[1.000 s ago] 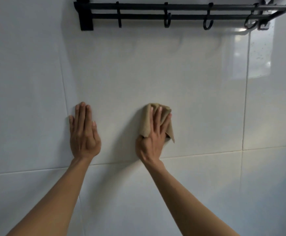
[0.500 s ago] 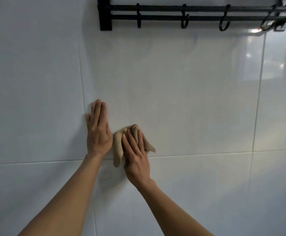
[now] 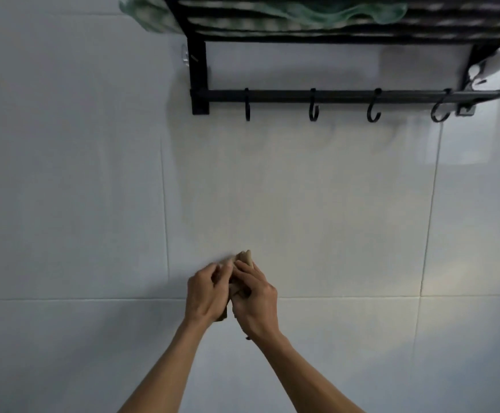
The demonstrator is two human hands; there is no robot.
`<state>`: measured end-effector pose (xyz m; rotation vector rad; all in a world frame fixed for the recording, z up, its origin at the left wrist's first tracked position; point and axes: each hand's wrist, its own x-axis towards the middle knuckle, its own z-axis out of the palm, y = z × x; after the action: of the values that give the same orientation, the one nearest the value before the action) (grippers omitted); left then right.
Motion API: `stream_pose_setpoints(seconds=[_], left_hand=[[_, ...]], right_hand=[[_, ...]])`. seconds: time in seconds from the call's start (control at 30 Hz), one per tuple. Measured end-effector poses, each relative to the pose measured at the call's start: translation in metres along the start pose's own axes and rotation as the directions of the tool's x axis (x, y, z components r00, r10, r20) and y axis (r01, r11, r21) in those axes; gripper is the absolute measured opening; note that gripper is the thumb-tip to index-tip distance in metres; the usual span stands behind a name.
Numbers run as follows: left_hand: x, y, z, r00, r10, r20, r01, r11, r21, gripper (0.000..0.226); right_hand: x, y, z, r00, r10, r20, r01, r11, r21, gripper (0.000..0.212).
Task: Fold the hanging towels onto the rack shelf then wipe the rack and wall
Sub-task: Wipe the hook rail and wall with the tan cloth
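A small tan cloth (image 3: 244, 257) is bunched between my two hands, in front of the white tiled wall (image 3: 317, 210). My left hand (image 3: 207, 292) and my right hand (image 3: 254, 296) both curl their fingers round it; only its top tip and a bit below the palms show. High on the wall hangs the black rack (image 3: 347, 95) with a rail of several hooks. Green and white towels (image 3: 153, 16) lie on the rack's shelf at the top edge, one corner drooping over the left end.
A small clear adhesive mount (image 3: 185, 56) sticks to the wall left of the rack's bracket. Grout lines cross the tiles, one horizontal just below my hands. A bright reflection lies on the tile at the right.
My left hand has come off the wall and joined the right on the cloth, which is now bunched instead of spread flat. The view has tilted up, showing the shelf and towels.
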<state>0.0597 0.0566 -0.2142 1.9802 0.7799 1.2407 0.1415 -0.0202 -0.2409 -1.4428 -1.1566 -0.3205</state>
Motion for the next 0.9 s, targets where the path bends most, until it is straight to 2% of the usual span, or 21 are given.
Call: stream_pose_setpoints(seconds=[0.13,0.23,0.47,0.63,0.7,0.83,0.9], left_hand=[[0.012,0.035,-0.017,0.985,-0.118,0.125,0.139,0.976,-0.171,0.027],[0.023,0.053,-0.026,0.978,-0.149,0.145,0.181,0.954,-0.239,0.020],[0.021,0.083,-0.027,0.974,-0.154,0.167,0.203,0.922,-0.330,0.016],[0.013,0.099,-0.019,0.981,-0.096,0.169,0.144,0.943,-0.300,0.016],[0.008,0.107,-0.015,0.981,-0.061,0.183,0.116,0.945,-0.306,0.017],[-0.008,0.127,-0.011,0.979,0.021,0.204,0.043,0.951,-0.305,0.018],[-0.014,0.138,-0.009,0.973,0.053,0.223,0.016,0.955,-0.295,0.017]], right_hand=[[0.022,-0.032,-0.023,1.000,0.015,0.003,-0.015,1.000,-0.007,0.046],[0.032,-0.053,-0.038,0.999,0.036,0.032,-0.035,0.999,-0.007,0.052],[0.026,-0.071,-0.066,0.980,0.091,0.180,-0.085,0.996,-0.041,0.079],[0.019,-0.076,-0.095,0.946,0.090,0.311,-0.064,0.994,-0.092,0.100],[0.018,-0.079,-0.108,0.951,0.089,0.295,-0.066,0.994,-0.087,0.093],[0.011,-0.087,-0.136,0.969,0.145,0.201,-0.150,0.989,0.011,0.062],[0.006,-0.088,-0.148,0.966,0.193,0.170,-0.210,0.974,0.087,0.060]])
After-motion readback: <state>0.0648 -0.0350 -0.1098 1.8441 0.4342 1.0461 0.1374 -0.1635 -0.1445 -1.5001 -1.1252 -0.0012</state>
